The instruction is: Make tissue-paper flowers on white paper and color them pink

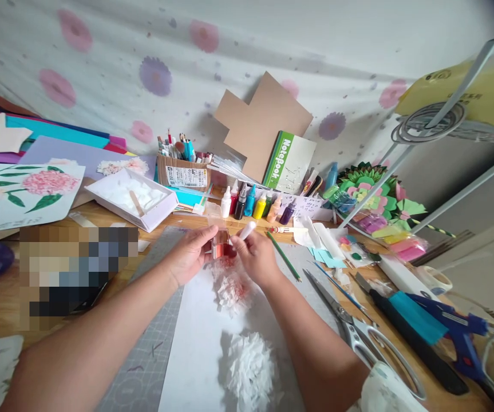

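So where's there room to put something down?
Two spots: the white sheet, left of the white flower, and the grey mat, left of that sheet. It's crowded around the pinkish flower, near the left hand and right hand, and on the right, where scissors and a blue glue gun lie. Bottles line the back.

Coral-red palette (221, 251), white nearer flower (251, 371), white farther flower (230, 290) (tinged reddish), grey gridded cutting mat (146, 343).

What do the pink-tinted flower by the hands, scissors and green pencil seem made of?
Pink-tinted flower: probably tissue or crepe paper, matte, with thin crumpled edges.
Scissors: likely metal blades, grey sheen; handles unclear.
Green pencil: probably painted wood; slim coloured shaft.
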`<state>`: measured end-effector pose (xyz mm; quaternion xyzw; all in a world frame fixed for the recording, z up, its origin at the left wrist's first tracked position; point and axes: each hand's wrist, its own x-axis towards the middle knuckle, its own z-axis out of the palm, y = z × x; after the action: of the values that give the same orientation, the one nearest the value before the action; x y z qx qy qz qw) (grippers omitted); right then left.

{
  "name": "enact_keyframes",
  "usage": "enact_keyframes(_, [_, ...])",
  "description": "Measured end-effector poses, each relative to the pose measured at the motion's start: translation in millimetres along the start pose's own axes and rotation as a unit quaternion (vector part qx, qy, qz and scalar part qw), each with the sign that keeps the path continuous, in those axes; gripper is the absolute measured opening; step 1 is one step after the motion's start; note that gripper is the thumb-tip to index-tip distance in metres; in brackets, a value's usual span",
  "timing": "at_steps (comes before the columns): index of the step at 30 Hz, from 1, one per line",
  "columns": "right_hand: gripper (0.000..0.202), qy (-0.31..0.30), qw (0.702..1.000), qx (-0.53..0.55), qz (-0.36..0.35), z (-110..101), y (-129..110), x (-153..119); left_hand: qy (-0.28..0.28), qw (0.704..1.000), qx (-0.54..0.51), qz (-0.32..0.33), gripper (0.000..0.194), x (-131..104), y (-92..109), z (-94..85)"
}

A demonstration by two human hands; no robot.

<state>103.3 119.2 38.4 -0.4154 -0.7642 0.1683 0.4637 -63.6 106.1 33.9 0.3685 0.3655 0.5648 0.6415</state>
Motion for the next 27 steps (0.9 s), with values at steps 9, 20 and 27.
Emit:
enact_keyframes(9, [0.029, -0.015, 0.999, -0.052, -0.004, 2.1, -6.4, 0.5, 0.003, 1.000, 0.018, -0.004, 0.039, 0.4, -0.9, -0.1])
enact_keyframes(20, [0.025, -0.052, 0.991, -0.118, 0.023, -0.1, 4.3, 2.2, 0.035, 0.999, 0.024, 0.017, 0.040, 0.4, 4.2, -1.5])
enact_keyframes(27, [0.031, -0.075, 0.990, -0.096, 0.067, 0.7, 18.6, 0.5, 0.096, 0.995, -0.009, 0.035, 0.042, 4.2, 7.3, -5.6])
